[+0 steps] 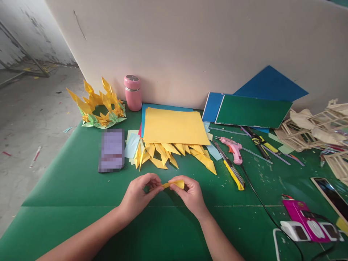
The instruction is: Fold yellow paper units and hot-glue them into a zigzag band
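Between my hands is a small piece of yellow paper (179,183), rolled or folded narrow toward the left and flaring at its right end. My left hand (141,191) pinches the narrow end between thumb and fingers. On the wider part, the thumb and fingers of my right hand (190,194) are closed. Both hands are just above the green tabletop (168,232). Beyond them lie several pointed folded yellow paper pieces (163,152), partly covered by a stack of yellow paper sheets (175,125).
At the back left stand a yellow-and-green paper crown (104,119) and a pink flask (133,94). A blurred purple object (112,150) lies nearer. To the right are a yellow utility knife (233,174), a pink glue gun (232,146), wooden stick frames (301,127), a phone (333,197) and a magenta power strip (307,221).
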`<state>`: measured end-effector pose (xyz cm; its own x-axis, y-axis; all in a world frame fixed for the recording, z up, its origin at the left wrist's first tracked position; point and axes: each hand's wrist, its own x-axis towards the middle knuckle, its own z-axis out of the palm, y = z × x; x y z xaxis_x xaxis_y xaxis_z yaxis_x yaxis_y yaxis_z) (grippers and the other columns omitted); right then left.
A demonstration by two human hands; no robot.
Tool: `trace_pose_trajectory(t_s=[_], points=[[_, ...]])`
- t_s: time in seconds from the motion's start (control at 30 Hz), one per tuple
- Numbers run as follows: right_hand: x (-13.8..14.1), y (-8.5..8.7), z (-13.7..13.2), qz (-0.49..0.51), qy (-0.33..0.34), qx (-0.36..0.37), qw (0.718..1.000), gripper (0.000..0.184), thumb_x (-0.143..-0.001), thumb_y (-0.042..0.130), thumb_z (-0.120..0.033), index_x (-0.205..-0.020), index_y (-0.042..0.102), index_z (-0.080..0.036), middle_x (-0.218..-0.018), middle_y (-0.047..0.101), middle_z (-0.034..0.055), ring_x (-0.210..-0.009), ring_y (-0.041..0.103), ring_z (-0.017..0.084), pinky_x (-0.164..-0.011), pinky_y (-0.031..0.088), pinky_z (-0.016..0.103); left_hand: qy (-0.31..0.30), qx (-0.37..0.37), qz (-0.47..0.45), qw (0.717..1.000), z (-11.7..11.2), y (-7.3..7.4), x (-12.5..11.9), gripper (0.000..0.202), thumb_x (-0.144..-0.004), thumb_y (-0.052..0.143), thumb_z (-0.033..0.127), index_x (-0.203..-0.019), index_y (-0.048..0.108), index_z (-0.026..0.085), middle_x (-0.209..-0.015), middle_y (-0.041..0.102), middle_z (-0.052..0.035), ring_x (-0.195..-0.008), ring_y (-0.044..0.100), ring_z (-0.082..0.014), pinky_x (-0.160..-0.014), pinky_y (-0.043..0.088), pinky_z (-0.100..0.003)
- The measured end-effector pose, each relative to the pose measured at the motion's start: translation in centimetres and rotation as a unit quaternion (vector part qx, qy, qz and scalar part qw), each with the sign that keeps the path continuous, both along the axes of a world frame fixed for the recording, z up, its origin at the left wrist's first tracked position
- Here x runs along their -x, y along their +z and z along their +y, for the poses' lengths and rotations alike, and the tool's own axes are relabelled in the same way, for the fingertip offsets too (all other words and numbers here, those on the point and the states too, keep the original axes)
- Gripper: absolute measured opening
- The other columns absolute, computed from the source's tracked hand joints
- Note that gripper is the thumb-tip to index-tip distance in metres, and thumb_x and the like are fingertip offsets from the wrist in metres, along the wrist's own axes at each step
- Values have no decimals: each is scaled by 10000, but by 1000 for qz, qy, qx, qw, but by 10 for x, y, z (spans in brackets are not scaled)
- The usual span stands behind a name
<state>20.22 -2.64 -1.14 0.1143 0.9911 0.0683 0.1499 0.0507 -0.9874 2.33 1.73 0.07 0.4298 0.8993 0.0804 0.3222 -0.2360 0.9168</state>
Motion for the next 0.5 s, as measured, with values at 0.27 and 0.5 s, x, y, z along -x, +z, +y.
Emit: trace_pose_trajectory(t_s=[0.27,0.5], points=[[0,0,3,56,-27,54,997,219,-731,695,-409,-677,710,-198,-617,681,22,-567,633,161,-559,539,267,-7,-26,4,1000,-1,2,0,104,-794,612,312,-769,577,217,-681,652,32,-596,599,-113,-566,496,-207],[1,-1,4,51,-46,61,996,178,-718,696,-362,-672,713,-191,-571,661,9,-510,601,138,-514,509,242,-23,-35,42,998,2,3,0,116,-820,566,302,-742,586,218,-663,631,39,-592,573,-109,-552,456,-199]])
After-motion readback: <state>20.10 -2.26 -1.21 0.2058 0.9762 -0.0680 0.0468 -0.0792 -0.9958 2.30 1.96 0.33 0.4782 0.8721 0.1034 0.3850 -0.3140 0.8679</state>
